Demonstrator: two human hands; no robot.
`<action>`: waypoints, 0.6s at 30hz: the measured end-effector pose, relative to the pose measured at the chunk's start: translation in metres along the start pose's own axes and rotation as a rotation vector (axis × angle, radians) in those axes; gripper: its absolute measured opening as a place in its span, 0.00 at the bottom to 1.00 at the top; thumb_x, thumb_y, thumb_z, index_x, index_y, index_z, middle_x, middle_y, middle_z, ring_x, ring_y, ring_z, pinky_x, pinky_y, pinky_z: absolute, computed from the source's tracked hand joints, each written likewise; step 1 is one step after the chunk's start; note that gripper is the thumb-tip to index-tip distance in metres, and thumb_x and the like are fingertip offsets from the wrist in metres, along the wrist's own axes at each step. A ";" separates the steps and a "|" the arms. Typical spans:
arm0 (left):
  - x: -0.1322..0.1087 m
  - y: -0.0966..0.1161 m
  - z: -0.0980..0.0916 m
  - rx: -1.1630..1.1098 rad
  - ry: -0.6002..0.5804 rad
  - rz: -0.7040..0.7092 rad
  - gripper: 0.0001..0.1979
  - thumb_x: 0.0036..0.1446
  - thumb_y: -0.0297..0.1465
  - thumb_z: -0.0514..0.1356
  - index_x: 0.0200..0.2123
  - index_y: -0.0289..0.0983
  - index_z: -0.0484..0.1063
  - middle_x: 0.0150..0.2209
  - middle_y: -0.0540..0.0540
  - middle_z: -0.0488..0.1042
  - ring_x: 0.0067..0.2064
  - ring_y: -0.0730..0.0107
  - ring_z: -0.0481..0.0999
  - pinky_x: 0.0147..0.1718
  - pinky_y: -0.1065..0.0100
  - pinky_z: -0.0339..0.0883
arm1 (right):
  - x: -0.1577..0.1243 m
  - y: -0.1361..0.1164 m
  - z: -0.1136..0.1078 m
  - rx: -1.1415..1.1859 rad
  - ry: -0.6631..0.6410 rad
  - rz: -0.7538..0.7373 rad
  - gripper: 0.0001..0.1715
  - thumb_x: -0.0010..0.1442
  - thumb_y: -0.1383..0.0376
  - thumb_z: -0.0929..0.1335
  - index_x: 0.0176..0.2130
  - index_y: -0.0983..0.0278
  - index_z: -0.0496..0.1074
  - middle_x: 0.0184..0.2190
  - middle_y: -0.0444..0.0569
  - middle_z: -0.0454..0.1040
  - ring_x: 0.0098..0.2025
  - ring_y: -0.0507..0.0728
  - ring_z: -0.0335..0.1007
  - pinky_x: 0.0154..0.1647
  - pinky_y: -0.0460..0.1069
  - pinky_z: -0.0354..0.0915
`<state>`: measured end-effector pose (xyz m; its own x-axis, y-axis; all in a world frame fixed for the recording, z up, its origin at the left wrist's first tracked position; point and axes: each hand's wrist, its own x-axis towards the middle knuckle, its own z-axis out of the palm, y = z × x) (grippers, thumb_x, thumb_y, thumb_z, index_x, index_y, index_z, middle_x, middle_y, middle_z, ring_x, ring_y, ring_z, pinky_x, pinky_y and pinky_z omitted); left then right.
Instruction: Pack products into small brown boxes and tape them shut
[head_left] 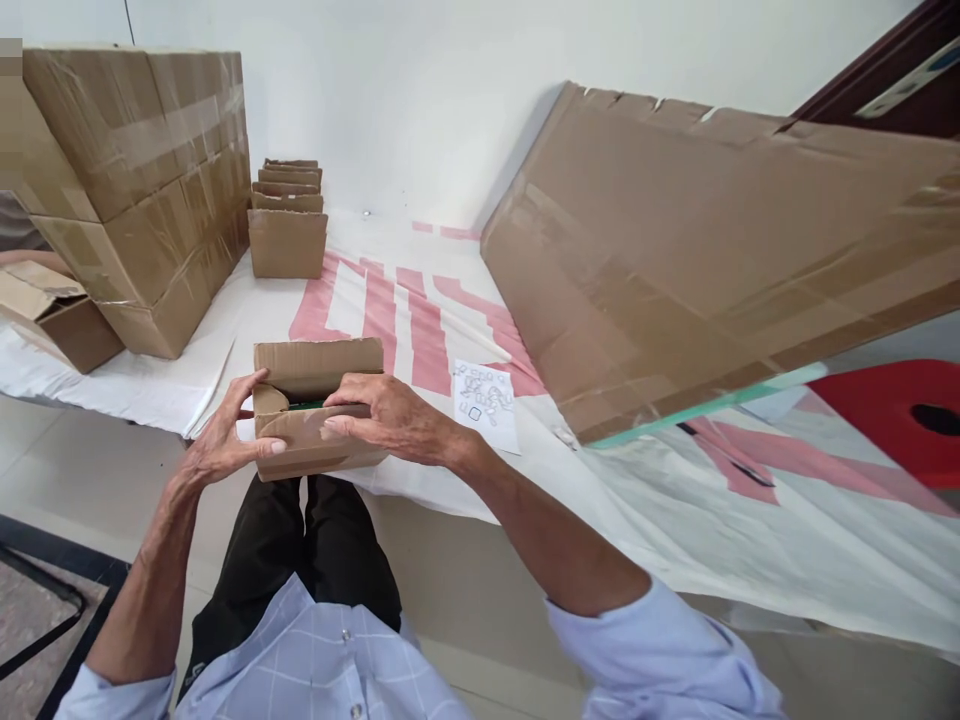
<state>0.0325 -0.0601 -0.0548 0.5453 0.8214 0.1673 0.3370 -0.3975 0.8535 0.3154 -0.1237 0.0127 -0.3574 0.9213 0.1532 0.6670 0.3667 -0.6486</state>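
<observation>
A small cardboard box (319, 365) sits at the table's front edge, right before my body. Its back flap stands up, and something green (306, 405) shows through the narrow opening in its top. My left hand (225, 430) grips the box's left end, thumb along the front and fingers at the far corner. At the right part of the opening, my right hand (390, 415) holds the front flap between thumb and curled fingers; some fingertips are hidden. To the right lies a white sheet with line drawings (486, 405).
Taped cartons (180, 190) are stacked at the left, beside another small box (67, 320). Behind, several open boxes (288, 243) stand in a row. A large cardboard panel (720, 260) leans at the right, near a red object (892, 415). White cloth with pink stripes (427, 330) covers the table.
</observation>
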 end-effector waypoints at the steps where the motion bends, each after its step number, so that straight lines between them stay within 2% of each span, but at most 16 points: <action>1: 0.000 0.001 0.001 0.006 0.004 0.000 0.51 0.54 0.59 0.71 0.75 0.47 0.60 0.74 0.37 0.61 0.73 0.38 0.65 0.65 0.44 0.72 | 0.004 -0.002 0.001 0.017 -0.008 -0.011 0.06 0.67 0.65 0.73 0.42 0.61 0.84 0.40 0.47 0.81 0.42 0.56 0.76 0.45 0.52 0.67; 6: -0.002 0.003 0.006 0.025 0.026 -0.007 0.39 0.59 0.57 0.67 0.67 0.46 0.67 0.71 0.39 0.64 0.71 0.42 0.68 0.64 0.46 0.73 | 0.018 -0.001 0.016 0.091 0.034 -0.075 0.08 0.67 0.69 0.71 0.38 0.62 0.83 0.36 0.46 0.80 0.38 0.54 0.74 0.43 0.50 0.67; 12: -0.001 0.004 0.010 0.012 0.053 -0.019 0.35 0.60 0.56 0.66 0.64 0.45 0.68 0.68 0.40 0.66 0.69 0.45 0.70 0.63 0.47 0.74 | 0.024 0.014 0.033 0.145 0.186 -0.202 0.08 0.68 0.67 0.72 0.39 0.60 0.84 0.35 0.46 0.81 0.36 0.54 0.74 0.43 0.52 0.70; 15: 0.000 0.006 0.012 0.003 0.074 -0.020 0.32 0.60 0.55 0.66 0.62 0.46 0.70 0.66 0.41 0.68 0.68 0.46 0.71 0.62 0.47 0.74 | 0.025 0.019 0.041 0.117 0.264 -0.279 0.09 0.69 0.65 0.71 0.38 0.60 0.83 0.35 0.47 0.81 0.37 0.56 0.76 0.44 0.53 0.72; 18: -0.001 0.008 0.015 -0.012 0.103 -0.023 0.27 0.61 0.55 0.66 0.54 0.45 0.73 0.62 0.42 0.70 0.65 0.49 0.73 0.61 0.48 0.74 | 0.026 0.020 0.047 0.021 0.298 -0.329 0.13 0.72 0.66 0.68 0.37 0.59 0.82 0.36 0.49 0.82 0.39 0.57 0.78 0.44 0.53 0.72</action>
<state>0.0460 -0.0698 -0.0551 0.4553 0.8684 0.1965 0.3388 -0.3731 0.8637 0.2890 -0.0988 -0.0314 -0.3422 0.7543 0.5603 0.5345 0.6467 -0.5441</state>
